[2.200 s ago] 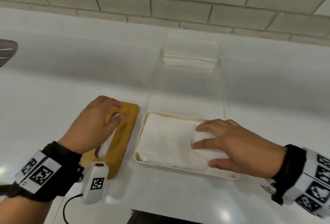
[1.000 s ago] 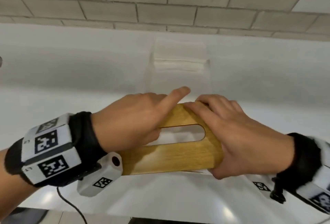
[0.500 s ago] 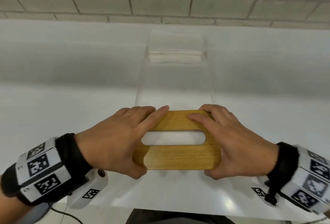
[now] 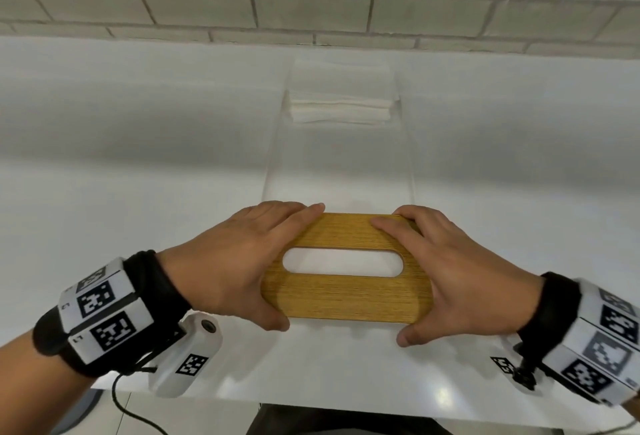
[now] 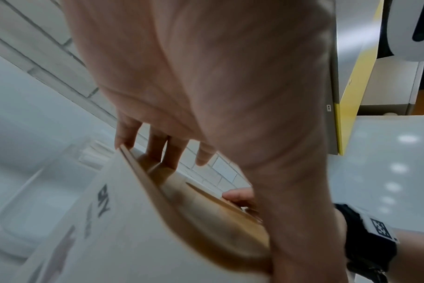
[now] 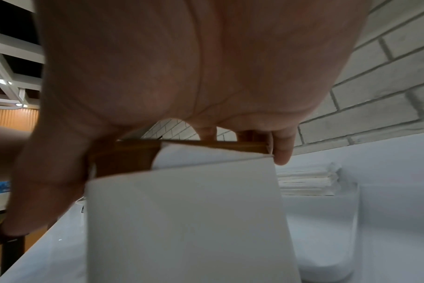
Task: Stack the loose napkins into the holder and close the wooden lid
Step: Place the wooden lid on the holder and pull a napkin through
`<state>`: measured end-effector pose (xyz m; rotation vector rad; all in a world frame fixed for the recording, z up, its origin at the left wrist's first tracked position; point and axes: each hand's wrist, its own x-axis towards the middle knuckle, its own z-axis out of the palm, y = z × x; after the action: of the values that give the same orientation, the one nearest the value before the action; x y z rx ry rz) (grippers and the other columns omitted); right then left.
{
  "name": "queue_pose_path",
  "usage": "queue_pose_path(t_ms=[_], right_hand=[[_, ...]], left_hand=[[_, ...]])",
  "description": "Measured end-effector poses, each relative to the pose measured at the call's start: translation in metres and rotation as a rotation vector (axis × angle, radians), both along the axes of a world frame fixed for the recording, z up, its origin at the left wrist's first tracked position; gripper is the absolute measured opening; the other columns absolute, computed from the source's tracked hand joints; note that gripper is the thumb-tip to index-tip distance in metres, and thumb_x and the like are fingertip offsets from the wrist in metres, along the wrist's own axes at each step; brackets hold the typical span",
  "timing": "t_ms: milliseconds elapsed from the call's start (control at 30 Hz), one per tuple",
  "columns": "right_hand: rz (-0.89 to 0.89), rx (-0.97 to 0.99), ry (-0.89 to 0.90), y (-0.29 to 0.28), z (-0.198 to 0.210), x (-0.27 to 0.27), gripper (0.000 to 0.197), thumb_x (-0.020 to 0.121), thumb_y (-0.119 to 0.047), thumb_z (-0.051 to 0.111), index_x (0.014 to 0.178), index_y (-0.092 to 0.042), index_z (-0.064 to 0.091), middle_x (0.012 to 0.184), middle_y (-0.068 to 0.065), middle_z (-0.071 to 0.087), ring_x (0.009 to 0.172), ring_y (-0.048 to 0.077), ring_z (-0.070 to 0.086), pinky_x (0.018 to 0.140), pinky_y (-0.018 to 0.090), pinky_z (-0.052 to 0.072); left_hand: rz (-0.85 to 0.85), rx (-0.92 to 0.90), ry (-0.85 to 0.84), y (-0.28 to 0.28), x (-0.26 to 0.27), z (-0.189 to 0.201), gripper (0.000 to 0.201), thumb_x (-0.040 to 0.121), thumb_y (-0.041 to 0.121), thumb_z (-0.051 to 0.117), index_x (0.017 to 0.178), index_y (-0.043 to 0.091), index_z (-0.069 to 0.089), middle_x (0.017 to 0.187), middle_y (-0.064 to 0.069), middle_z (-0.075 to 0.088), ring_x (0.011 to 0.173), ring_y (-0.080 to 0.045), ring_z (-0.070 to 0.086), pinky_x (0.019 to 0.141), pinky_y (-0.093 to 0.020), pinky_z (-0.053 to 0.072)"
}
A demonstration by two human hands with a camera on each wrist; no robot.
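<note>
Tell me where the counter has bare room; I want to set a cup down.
Bare counter lies left of the clear stand and on its right. It is crowded in front, where left hand and right hand grip the wooden lid.

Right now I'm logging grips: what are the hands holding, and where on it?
The wooden lid: left hand grips its left end, right hand its right end.
</note>
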<state>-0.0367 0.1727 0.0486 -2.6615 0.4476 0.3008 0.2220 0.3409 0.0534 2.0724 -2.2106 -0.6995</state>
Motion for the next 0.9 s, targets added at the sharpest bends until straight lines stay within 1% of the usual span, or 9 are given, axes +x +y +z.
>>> queue_pose_path(t_ms=[133, 267, 300, 400, 467, 600, 767, 833, 900], right_hand=[[-0.012, 0.071, -0.031, -0.002, -0.005, -0.001, 0.136, 0.047, -0.08, 0.077, 0.153, -0.038, 0.003, 0.149, -0.012, 0.007, 0.143, 0.006, 0.005, 0.114, 0.015, 0.017], [-0.052, 0.167, -0.121, 0.001, -0.013, -0.005, 0.132, 0.051, -0.081, 0.075, 0.155, -0.035, 0.008, 0.157, -0.015, -0.002, 0.149, 0.004, -0.011, 0.12, 0.025, 0.015], [-0.069, 0.188, -0.144, 0.002, -0.015, -0.005, 0.13, 0.053, -0.082, 0.073, 0.155, -0.036, 0.008, 0.158, -0.016, -0.003, 0.149, 0.004, -0.014, 0.121, 0.028, 0.013], [-0.1, 0.171, -0.209, 0.004, -0.021, -0.004, 0.116, 0.066, -0.086, 0.059, 0.156, -0.031, 0.012, 0.162, -0.012, 0.002, 0.151, 0.007, -0.012, 0.123, 0.039, 0.015], [-0.116, 0.11, -0.222, 0.005, -0.024, -0.003, 0.109, 0.075, -0.086, 0.048, 0.157, -0.024, 0.014, 0.164, -0.008, 0.005, 0.152, 0.009, -0.009, 0.123, 0.044, 0.017], [-0.098, 0.004, -0.209, 0.007, -0.03, -0.002, 0.104, 0.083, -0.084, 0.038, 0.158, -0.016, 0.015, 0.165, -0.001, 0.009, 0.153, 0.015, -0.003, 0.122, 0.051, 0.017], [-0.086, -0.032, -0.185, 0.007, -0.033, -0.001, 0.103, 0.083, -0.084, 0.034, 0.158, -0.015, 0.014, 0.165, 0.001, 0.012, 0.153, 0.018, 0.001, 0.121, 0.053, 0.017], [-0.072, -0.058, -0.149, 0.006, -0.032, -0.001, 0.104, 0.083, -0.085, 0.031, 0.158, -0.016, 0.011, 0.166, 0.0, 0.009, 0.153, 0.016, -0.002, 0.123, 0.051, 0.013], [-0.046, -0.099, -0.098, 0.005, -0.028, 0.0, 0.106, 0.082, -0.087, 0.026, 0.159, -0.017, 0.004, 0.166, -0.002, 0.001, 0.152, 0.013, -0.01, 0.124, 0.049, 0.004]], left_hand=[[0.002, -0.019, 0.028, 0.002, 0.002, -0.004, 0.137, 0.054, 0.075, 0.076, 0.157, 0.035, -0.004, 0.158, 0.014, 0.017, 0.144, -0.005, 0.016, 0.118, -0.019, 0.017], [0.04, -0.046, 0.089, 0.004, 0.001, -0.008, 0.138, 0.053, 0.085, 0.071, 0.156, 0.038, -0.007, 0.158, 0.017, 0.013, 0.144, 0.001, 0.011, 0.117, -0.013, 0.007], [0.049, -0.062, 0.089, 0.005, -0.002, -0.011, 0.138, 0.053, 0.088, 0.069, 0.157, 0.036, -0.006, 0.159, 0.016, 0.012, 0.145, 0.0, 0.01, 0.118, -0.014, 0.004], [0.071, -0.117, 0.047, 0.007, -0.014, -0.022, 0.134, 0.06, 0.095, 0.056, 0.16, 0.024, 0.003, 0.164, 0.006, 0.012, 0.152, -0.008, 0.004, 0.126, -0.037, 0.002], [0.11, -0.132, 0.016, 0.008, -0.02, -0.027, 0.128, 0.067, 0.097, 0.045, 0.161, 0.019, 0.007, 0.167, 0.004, 0.009, 0.154, -0.01, 0.0, 0.126, -0.043, 0.001], [0.134, -0.165, -0.038, 0.007, -0.026, -0.031, 0.121, 0.074, 0.095, 0.035, 0.16, 0.014, 0.012, 0.167, 0.0, 0.01, 0.155, -0.015, 0.004, 0.125, -0.046, 0.005], [0.14, -0.17, -0.085, 0.004, -0.029, -0.034, 0.121, 0.074, 0.096, 0.032, 0.159, 0.01, 0.017, 0.167, -0.003, 0.015, 0.155, -0.019, 0.01, 0.125, -0.05, 0.012], [0.136, -0.157, -0.093, 0.004, -0.029, -0.034, 0.122, 0.074, 0.096, 0.032, 0.159, 0.01, 0.016, 0.167, -0.003, 0.014, 0.155, -0.019, 0.009, 0.125, -0.05, 0.012], [0.134, -0.157, -0.097, 0.004, -0.029, -0.032, 0.123, 0.073, 0.097, 0.031, 0.16, 0.012, 0.011, 0.168, -0.002, 0.007, 0.155, -0.016, 0.001, 0.125, -0.048, 0.008]])
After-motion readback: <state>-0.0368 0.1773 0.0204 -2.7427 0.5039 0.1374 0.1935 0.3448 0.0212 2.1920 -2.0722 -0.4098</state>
